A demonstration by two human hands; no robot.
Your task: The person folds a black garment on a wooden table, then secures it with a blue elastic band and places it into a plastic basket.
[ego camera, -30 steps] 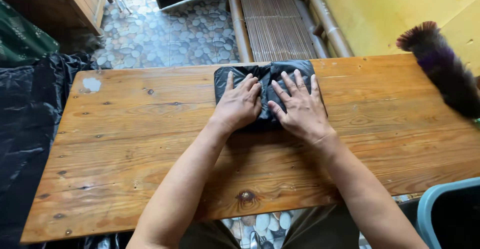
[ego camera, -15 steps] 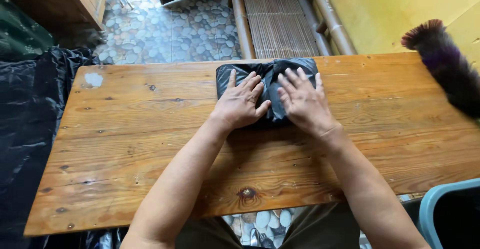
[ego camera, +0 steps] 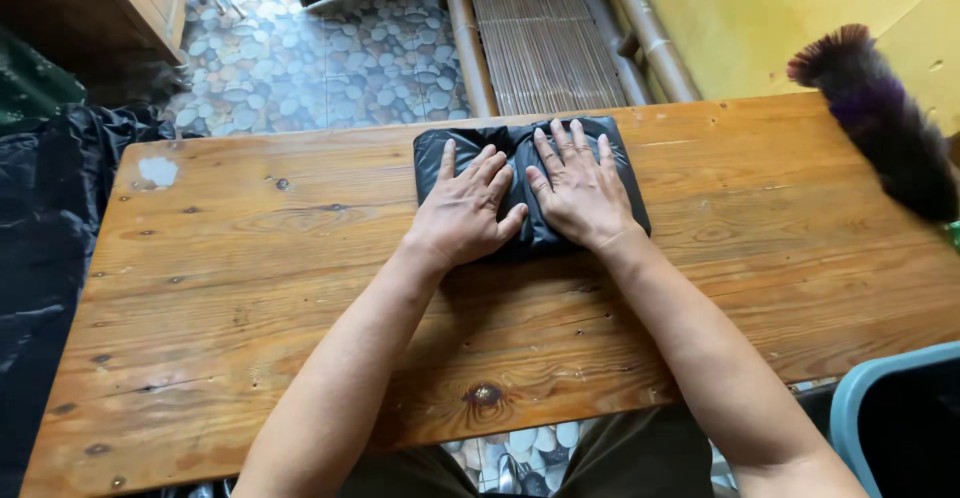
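Black plastic bag (ego camera: 628,173), folded into a thick packet, lies at the far middle of the wooden worktop (ego camera: 250,288); both hands press it flat, neither closing a grip on it; the left hand (ego camera: 465,213) spreads open-palmed over the near left part, the right hand (ego camera: 580,193) lies flat beside it, thumbs nearly meeting over the centre crease; to flatten well, I judge the palms should bear down evenly and sweep outward; a dark feather duster (ego camera: 880,118) rests at the right edge, well apart.
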